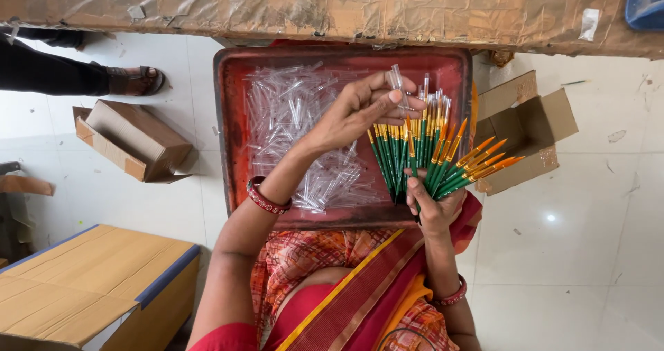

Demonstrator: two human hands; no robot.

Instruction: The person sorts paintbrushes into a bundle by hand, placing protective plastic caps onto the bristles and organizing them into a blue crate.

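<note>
The left hand (pixel 360 112) pinches a small clear plastic cap (pixel 397 80) between thumb and fingertips, held just above the tips of the paintbrushes (pixel 429 150). The right hand (pixel 432 202) is closed around the bottom ends of those green-handled brushes with orange ferrules, which fan upward and outward from its grip; some already wear clear caps on their tips.

The fan looks loosely held, so a slack grip could let brushes slide out and drop into the tray or onto the floor. The cap is tiny and smooth, and a light pinch may let it slip; a cap pushed on at an angle could bend the bristles.

Under both hands sits a red tray (pixel 232 116) resting against the person's lap, filled with a heap of loose clear caps (pixel 297 136). Beyond the right hand lies an open cardboard box (pixel 532 126) on the tiled floor (pixel 588 219). Well to the left of the left hand lies another open cardboard carton (pixel 131 140), and past it a sandalled foot (pixel 135 81) of another person. A larger closed box (pixel 90 275) stands near the left elbow. Nothing blocks the space between the hands.
</note>
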